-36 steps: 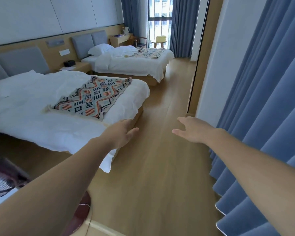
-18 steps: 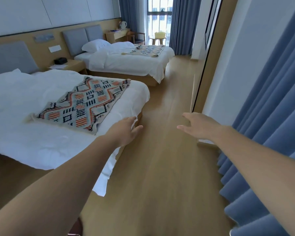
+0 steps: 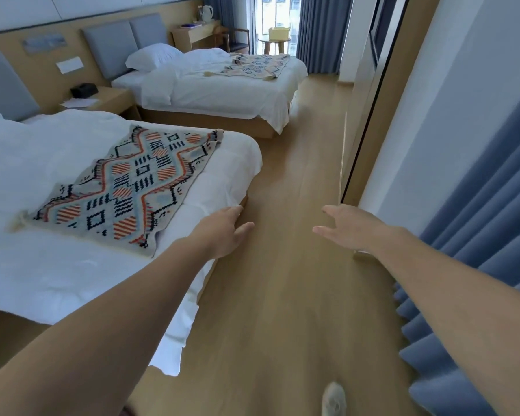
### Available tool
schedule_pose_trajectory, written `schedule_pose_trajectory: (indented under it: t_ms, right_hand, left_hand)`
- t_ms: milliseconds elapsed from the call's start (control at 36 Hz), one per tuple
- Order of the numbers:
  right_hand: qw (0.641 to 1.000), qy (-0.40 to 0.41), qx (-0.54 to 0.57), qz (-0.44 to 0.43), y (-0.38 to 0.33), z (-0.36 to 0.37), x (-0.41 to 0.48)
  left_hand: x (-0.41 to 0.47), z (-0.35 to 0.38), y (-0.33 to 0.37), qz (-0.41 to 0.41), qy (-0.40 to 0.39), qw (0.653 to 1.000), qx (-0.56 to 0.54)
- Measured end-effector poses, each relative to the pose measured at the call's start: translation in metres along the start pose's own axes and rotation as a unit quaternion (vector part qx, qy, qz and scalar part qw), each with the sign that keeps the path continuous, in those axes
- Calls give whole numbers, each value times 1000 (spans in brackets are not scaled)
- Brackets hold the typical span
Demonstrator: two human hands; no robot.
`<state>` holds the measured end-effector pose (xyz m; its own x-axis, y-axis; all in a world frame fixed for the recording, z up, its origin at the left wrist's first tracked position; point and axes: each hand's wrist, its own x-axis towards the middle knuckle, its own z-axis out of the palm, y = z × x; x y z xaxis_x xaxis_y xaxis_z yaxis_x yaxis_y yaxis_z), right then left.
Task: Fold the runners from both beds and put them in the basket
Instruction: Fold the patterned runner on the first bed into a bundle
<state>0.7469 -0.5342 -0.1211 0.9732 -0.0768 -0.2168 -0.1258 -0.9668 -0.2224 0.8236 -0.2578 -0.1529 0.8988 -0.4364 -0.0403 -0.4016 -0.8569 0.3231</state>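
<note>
Head view: I reach my empty, open-fingered left hand (image 3: 222,232) and right hand (image 3: 347,228) toward the near bed's (image 3: 57,265) foot edge, ready to gather its runner (image 3: 129,187).

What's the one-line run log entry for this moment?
stage: approach | left hand: open, empty | right hand: open, empty | near runner: flat, unfolded | far runner: on bed

No text, label, brand, number or sign can be read anywhere in the room. The white plate (image 3: 68,64) on the headboard wall carries no legible marking, the sheet of paper (image 3: 79,101) on the surface between the beds is too small and blurred to make out, and the near runner (image 3: 129,187) bears only a woven geometric pattern.
</note>
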Motion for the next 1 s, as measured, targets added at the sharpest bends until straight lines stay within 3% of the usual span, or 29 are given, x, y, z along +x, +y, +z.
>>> schedule_pose_trajectory:
  t_ms: [611,1000]
  right_hand:
    - [994,-55,-40,-87,113,-72,286]
    - [986,-72,-58,-136,97,-88,446]
  left_hand:
    - [244,18,25,-112,-3,993,-25]
    - [371,12,-31,-160,-4,986,-39]
